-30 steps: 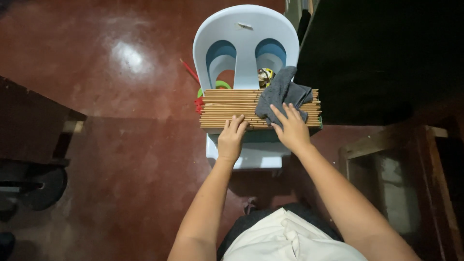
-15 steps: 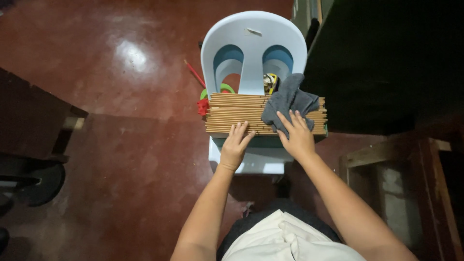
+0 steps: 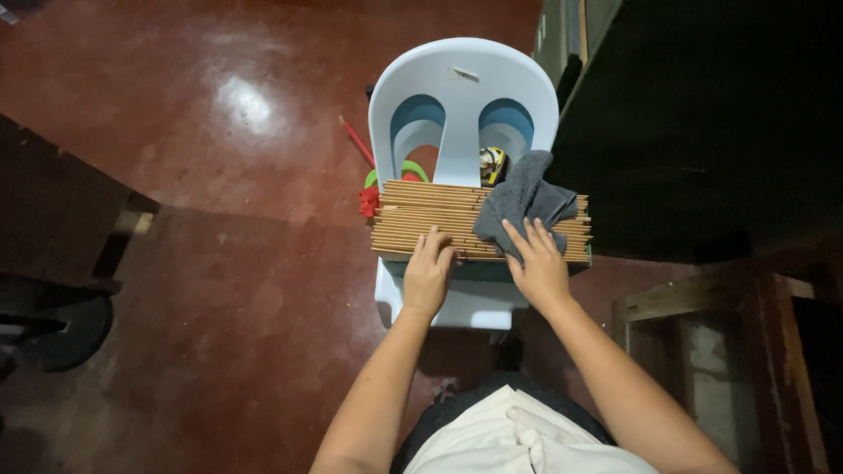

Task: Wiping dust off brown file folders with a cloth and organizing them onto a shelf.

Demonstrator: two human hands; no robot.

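A: Report the position of the left hand (image 3: 428, 274).

B: The left hand lies palm down on the near edge of the bundle of bamboo sticks (image 3: 439, 219). Its fingers are extended and flat, pressing on the sticks, not closed around anything.

A: And the right hand (image 3: 537, 263)?

B: The right hand lies just beside the left one, on the same near edge. Its fingers are spread, and the fingertips (image 3: 529, 230) rest on the lower part of the grey cloth (image 3: 520, 200). The hand is open; it presses the cloth but does not clench it.

A: Where does the bundle lie relative to both hands?

B: It extends crosswise under and beyond both hands. Its far edge lies past the fingertips. One end projects to the left of the left hand, the other end to the right of the right hand. The sticks lie flat and parallel on the seat of a white plastic chair (image 3: 463, 83).

A: And the cloth?

B: It is crumpled on top of the bundle, directly beyond the right hand, touching it.

A: Other items near the hands?

B: A red object (image 3: 368, 202) sits at the bundle's left end. A green ring (image 3: 407, 167) lies beyond the left hand, behind the sticks. A small yellow-and-black item (image 3: 492, 163) lies beyond the cloth; its kind cannot be determined. The floor (image 3: 219, 263) below is dark red.
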